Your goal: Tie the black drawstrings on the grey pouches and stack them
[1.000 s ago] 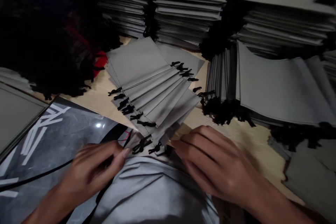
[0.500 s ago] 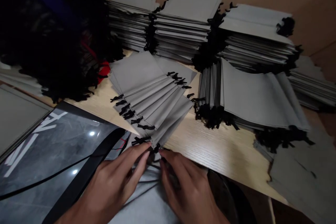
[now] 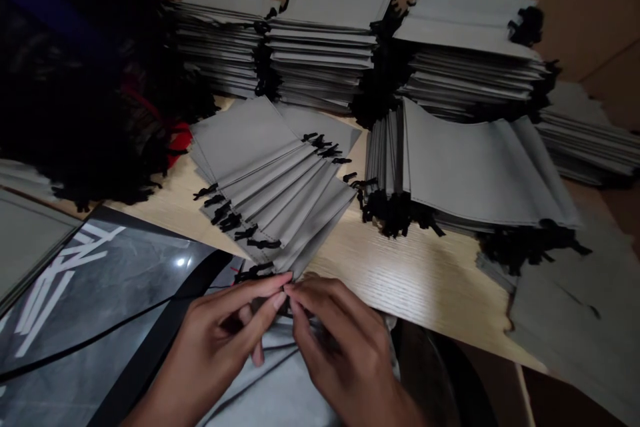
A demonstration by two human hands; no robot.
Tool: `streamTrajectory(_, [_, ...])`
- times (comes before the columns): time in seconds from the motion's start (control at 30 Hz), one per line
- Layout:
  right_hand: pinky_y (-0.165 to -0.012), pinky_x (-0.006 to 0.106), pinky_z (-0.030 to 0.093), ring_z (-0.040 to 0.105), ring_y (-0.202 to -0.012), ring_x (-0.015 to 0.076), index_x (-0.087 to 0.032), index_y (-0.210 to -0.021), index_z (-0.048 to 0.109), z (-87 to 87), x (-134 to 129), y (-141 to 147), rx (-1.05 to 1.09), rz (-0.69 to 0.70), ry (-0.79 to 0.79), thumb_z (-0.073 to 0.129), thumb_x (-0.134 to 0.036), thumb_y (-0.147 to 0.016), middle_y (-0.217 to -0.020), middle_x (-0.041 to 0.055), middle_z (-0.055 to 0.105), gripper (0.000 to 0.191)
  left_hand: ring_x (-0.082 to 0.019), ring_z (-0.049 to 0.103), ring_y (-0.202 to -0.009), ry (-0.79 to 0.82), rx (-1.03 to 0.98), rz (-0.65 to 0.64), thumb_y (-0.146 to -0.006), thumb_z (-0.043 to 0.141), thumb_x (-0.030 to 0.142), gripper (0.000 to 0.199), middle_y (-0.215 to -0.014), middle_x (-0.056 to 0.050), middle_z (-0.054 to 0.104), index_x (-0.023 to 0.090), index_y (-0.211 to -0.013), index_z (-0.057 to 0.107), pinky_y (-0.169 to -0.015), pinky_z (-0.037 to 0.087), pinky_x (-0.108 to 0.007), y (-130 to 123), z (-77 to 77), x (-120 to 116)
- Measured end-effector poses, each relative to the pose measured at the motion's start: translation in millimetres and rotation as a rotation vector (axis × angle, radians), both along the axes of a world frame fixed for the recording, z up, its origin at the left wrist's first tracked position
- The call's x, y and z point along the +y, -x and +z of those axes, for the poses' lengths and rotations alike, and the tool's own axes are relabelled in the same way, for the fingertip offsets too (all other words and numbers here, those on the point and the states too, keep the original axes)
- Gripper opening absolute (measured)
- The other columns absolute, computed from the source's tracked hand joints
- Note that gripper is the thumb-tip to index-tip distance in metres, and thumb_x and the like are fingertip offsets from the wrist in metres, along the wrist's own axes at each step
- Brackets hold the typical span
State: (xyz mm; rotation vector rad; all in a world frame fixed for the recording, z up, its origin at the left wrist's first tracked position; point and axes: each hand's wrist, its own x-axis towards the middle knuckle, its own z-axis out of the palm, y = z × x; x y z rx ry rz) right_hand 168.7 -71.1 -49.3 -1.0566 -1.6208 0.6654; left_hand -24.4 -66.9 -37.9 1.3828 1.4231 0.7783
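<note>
My left hand (image 3: 230,327) and my right hand (image 3: 345,333) meet fingertip to fingertip at the near edge of the table. Thumb and forefinger of each are pinched on a black cord, mostly hidden by the fingers, at the near corner of a grey fabric drawstring pouch. Just beyond them lies a fanned row of grey pouches (image 3: 250,140), overlapping, with short black knotted cord ends (image 3: 230,221) sticking out along both sides. Grey cloth (image 3: 290,380) lies below my hands.
Tall stacks of grey pouches (image 3: 320,33) line the back. A bent bundle of pouches (image 3: 480,160) lies on the wooden table (image 3: 380,280) at right. A dark heap of black cords (image 3: 75,100) fills the left, behind a glossy plastic-covered package (image 3: 140,273).
My fingertips have come together over the cord, which showed between them before. The view has shifted slightly, so the pouches and stacks appear further left and a little higher.
</note>
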Motion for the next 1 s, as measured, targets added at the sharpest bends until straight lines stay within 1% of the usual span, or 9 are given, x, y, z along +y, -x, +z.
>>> streamTrajectory(0.07, [-0.089,0.031,0.066,0.076,-0.099,0.0179,-0.016,-0.125,0.071,0.0,0.7,-1.1,0.013,0.0,-0.018,0.067,0.002,-0.096,-0.109,0.008,0.078,0.034,-0.011,0.07,-0.048,0.048,-0.021,0.009,-0.096,0.08,0.037,0.026,-0.056,0.007,0.072,0.033,-0.121,0.085,-0.051,0.057,-0.015,-0.7,-0.1,1.0])
streamTrajectory(0.13, [-0.087,0.033,0.065,0.075,-0.097,0.0184,-0.015,-0.124,0.07,-0.9,1.7,-2.2,0.011,0.004,-0.031,0.068,0.002,-0.095,-0.106,0.0078,0.078,0.033,-0.011,0.068,-0.048,0.105,-0.043,0.035,-0.095,0.081,0.04,0.027,-0.055,0.006,0.072,0.031,-0.12,0.085,-0.049,0.055,-0.015,-1.7,-1.2,1.7])
streamTrajectory(0.27, [-0.079,0.033,0.064,0.074,-0.088,0.0181,-0.017,-0.122,0.069,-2.4,4.5,-5.3,-0.009,0.035,-0.018,0.067,-0.001,-0.097,-0.101,0.0059,0.078,0.03,-0.008,0.046,-0.037,0.208,-0.094,0.088,-0.09,0.084,0.049,0.036,-0.058,0.004,0.072,0.026,-0.118,0.084,-0.033,0.036,-0.015,-4.3,-1.8,3.2])
streamTrajectory(0.33, [-0.079,0.033,0.064,0.074,-0.089,0.0182,-0.017,-0.123,0.069,-2.0,5.6,-7.3,-0.01,0.043,-0.023,0.067,-0.002,-0.097,-0.101,0.0055,0.078,0.03,-0.006,0.04,-0.036,0.264,-0.115,0.107,-0.088,0.085,0.052,0.041,-0.056,0.003,0.072,0.024,-0.117,0.084,-0.033,0.031,-0.014,-5.7,1.2,4.9])
streamTrajectory(0.43, [-0.079,0.034,0.063,0.073,-0.09,0.0185,-0.018,-0.121,0.07,-1.1,6.0,-10.1,-0.03,0.045,0.0,0.068,-0.005,-0.098,-0.1,0.0046,0.076,0.027,-0.006,0.036,-0.037,0.326,-0.127,0.146,-0.087,0.084,0.056,0.044,-0.052,0.002,0.07,0.021,-0.114,0.085,-0.037,0.028,-0.015,-7.9,9.1,7.9])
streamTrajectory(0.57, [-0.079,0.032,0.063,0.073,-0.091,0.0177,-0.019,-0.121,0.071,-1.0,5.7,-11.9,-0.049,0.058,0.033,0.069,-0.008,-0.099,-0.1,0.0038,0.075,0.025,-0.006,0.037,-0.038,0.343,-0.133,0.17,-0.086,0.084,0.056,0.043,-0.053,0.0,0.073,0.021,-0.111,0.087,-0.039,0.027,-0.016,-10.5,16.4,10.0])
streamTrajectory(0.77, [-0.078,0.031,0.061,0.072,-0.09,0.0171,-0.018,-0.118,0.071,-0.2,5.6,-13.2,-0.073,0.061,0.027,0.069,-0.008,-0.099,-0.098,0.0031,0.075,0.022,-0.008,0.042,-0.04,0.333,-0.145,0.186,-0.083,0.087,0.055,0.04,-0.054,0.0,0.074,0.023,-0.106,0.088,-0.04,0.031,-0.017,-11.7,15.4,9.4])
streamTrajectory(0.87, [-0.077,0.032,0.06,0.07,-0.089,0.018,-0.018,-0.118,0.07,1.9,5.6,-16.0,-0.134,0.083,0.022,0.069,-0.01,-0.1,-0.098,0.0037,0.074,0.02,-0.009,0.043,-0.041,0.316,-0.15,0.178,-0.082,0.088,0.053,0.037,-0.054,0.0,0.074,0.024,-0.105,0.089,-0.042,0.032,-0.018,-11.5,15.3,8.9])
streamTrajectory(1.0, [-0.072,0.032,0.058,0.069,-0.087,0.0191,-0.016,-0.115,0.068,5.7,7.1,-20.3,-0.244,0.113,0.003,0.067,-0.012,-0.1,-0.096,0.0049,0.073,0.015,-0.01,0.046,-0.04,0.281,-0.13,0.158,-0.083,0.087,0.046,0.03,-0.053,0.001,0.074,0.024,-0.103,0.09,-0.041,0.032,-0.02,-11.1,15.8,8.1])
